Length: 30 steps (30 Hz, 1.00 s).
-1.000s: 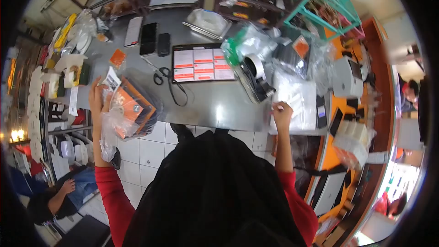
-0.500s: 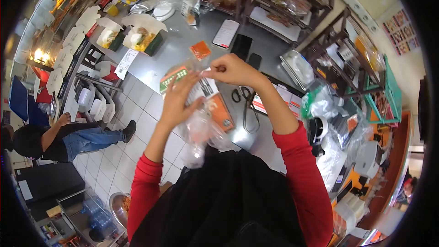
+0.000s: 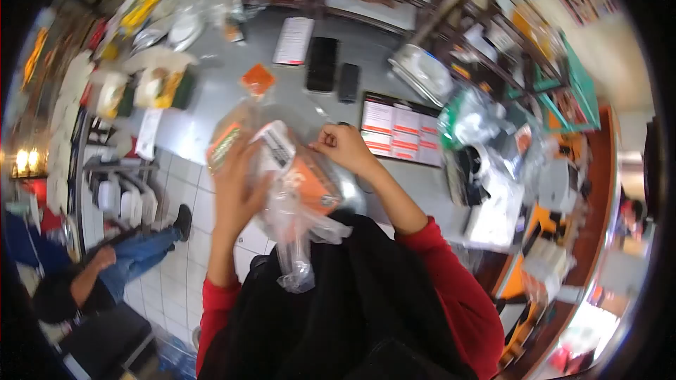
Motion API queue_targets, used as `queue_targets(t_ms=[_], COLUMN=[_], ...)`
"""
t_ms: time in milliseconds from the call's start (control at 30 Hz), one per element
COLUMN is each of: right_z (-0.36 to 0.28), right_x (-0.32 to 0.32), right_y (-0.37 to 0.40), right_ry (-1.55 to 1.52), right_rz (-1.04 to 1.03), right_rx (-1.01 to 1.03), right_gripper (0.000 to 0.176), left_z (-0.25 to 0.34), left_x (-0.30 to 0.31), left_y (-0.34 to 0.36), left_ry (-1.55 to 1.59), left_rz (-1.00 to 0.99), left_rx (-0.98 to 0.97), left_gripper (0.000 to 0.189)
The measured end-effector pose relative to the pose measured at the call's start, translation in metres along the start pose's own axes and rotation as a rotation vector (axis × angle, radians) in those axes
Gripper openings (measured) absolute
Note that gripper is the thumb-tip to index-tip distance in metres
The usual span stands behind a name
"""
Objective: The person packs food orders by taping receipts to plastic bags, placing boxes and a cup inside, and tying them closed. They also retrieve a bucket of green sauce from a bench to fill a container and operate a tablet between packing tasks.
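A clear plastic bag holds an orange box with a white label bearing black print. It sits at the near edge of the steel table, its loose plastic hanging toward me. Lying over the left side of the bag, my left hand grips it, with a green-and-orange printed piece by its fingers. Just right of the label, my right hand is closed in a pinch; what it holds, if anything, I cannot make out. A small orange sachet lies beyond the bag.
Two phones and a white-screened device lie on the table. A tablet is at right, before piled plastic bags. Open food boxes stand at left. A person in jeans is lower left.
The view has turned and shifted to the right. My right hand has come away from the bag's top edge to its right side. My left hand stays on the bag. The scissors no longer show.
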State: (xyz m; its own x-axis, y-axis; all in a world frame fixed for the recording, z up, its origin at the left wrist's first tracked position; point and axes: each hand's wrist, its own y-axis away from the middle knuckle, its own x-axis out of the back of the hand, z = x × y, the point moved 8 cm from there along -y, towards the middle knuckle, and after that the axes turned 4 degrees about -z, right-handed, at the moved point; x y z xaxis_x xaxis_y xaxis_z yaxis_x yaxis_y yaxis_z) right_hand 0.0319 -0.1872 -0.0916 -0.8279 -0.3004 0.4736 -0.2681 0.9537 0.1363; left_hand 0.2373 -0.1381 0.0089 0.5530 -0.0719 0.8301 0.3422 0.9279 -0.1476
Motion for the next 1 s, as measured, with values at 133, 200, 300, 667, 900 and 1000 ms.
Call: queue_targets(t_ms=[133, 200, 300, 667, 900, 1000], right_z=[-0.007, 0.041, 0.209, 0.207, 0.172, 0.189], right_x=[0.156, 0.213, 0.246, 0.237, 0.25, 0.24], right_y=[0.163, 0.252, 0.336, 0.301, 0.338, 0.353], right_ry=[0.451, 0.792, 0.366, -0.578, -0.608, -0.055], right_rz=[0.921, 1.16, 0.763, 0.123, 0.406, 0.458], right_rx=[0.135, -0.262, -0.696, -0.573, -0.149, -0.236], right_gripper=[0.011, 0.017, 0.038, 0.022, 0.007, 0.007], left_z=[0.07, 0.133, 0.209, 0.319, 0.336, 0.338], left_x=[0.077, 0.058, -0.04, -0.318, -0.325, -0.324], left_y=[0.011, 0.006, -0.002, 0.002, 0.001, 0.001], left_ry=[0.474, 1.072, 1.443, 0.507, 0.146, 0.126], left_rz=[0.51, 0.355, -0.682, -0.103, 0.096, 0.083], left_rx=[-0.008, -0.448, 0.001, -0.29, -0.481, -0.477], left_gripper=[0.038, 0.033, 0.033, 0.043, 0.039, 0.037])
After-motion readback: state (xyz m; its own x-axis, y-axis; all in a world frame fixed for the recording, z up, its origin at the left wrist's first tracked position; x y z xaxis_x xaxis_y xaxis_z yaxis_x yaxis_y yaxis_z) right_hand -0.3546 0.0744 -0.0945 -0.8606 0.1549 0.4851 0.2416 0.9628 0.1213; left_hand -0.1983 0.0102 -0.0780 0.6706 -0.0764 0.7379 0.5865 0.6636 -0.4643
